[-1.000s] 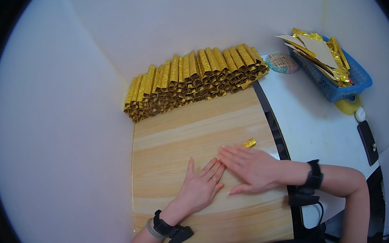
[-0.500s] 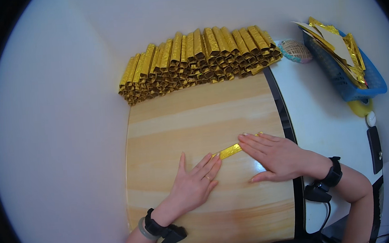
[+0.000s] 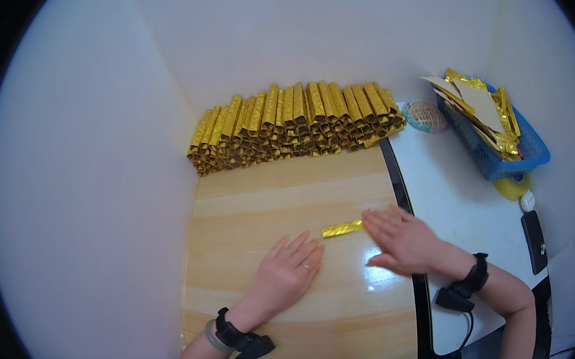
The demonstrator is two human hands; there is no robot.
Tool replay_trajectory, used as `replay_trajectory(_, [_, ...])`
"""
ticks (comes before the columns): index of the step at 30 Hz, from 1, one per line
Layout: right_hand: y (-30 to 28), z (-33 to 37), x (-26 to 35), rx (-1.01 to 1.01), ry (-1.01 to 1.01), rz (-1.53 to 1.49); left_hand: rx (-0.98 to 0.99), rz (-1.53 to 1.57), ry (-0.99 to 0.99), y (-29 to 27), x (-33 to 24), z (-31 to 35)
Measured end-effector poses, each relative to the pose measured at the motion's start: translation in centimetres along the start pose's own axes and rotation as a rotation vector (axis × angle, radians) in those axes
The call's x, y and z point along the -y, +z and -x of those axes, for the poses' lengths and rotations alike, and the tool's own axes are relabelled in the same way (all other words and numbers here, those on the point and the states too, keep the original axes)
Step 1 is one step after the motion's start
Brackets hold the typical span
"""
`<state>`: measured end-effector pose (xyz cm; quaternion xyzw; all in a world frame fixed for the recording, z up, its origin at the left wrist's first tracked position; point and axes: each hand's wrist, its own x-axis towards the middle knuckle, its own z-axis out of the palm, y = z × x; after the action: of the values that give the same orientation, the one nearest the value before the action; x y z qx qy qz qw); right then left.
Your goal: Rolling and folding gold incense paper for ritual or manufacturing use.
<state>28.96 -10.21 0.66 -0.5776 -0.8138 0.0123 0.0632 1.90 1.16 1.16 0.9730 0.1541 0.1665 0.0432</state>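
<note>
A narrow folded strip of gold foil paper (image 3: pixel 341 229) lies on the wooden table, slightly tilted. My left hand (image 3: pixel 289 272) is open beside the strip's left end, fingers stretched out and a small gap between fingertips and foil. Over the strip's right end lie the outstretched fingers of my right hand (image 3: pixel 404 239), which hide that end; its thumb points left, apart from the fingers. Whether the right fingers press on the foil I cannot tell. Each wrist wears a black strap with a small black device.
Stacked gold paper tubes (image 3: pixel 296 121) line the far edge of the wooden tabletop (image 3: pixel 262 205). On the white surface (image 3: pixel 432 168) to the right are a small woven basket (image 3: pixel 424 116), a blue basket (image 3: pixel 532 153) of gold paper, a yellow object (image 3: pixel 512 189) and a dark flat device (image 3: pixel 534 241).
My left hand has come off the strip's left end, baring more of the foil. My right hand stays over the right end. The whole view has shifted, so the tubes sit lower in it.
</note>
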Motion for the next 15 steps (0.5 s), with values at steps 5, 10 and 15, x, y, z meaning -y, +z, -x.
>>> replay_trajectory(5, [0.6,-3.8,2.3,-0.168,-0.188,0.011,-0.038,-0.105,0.092,1.2,-1.3,-1.4])
replay_trajectory(10, [0.2,-6.2,1.2,-0.201,-0.365,0.093,0.01,-0.267,0.105,1.4,-1.3,-1.3])
replay_trajectory(15, [1.0,-6.5,0.9,-0.326,-0.457,0.069,-0.018,-0.23,0.029,1.5,-1.4,-1.5])
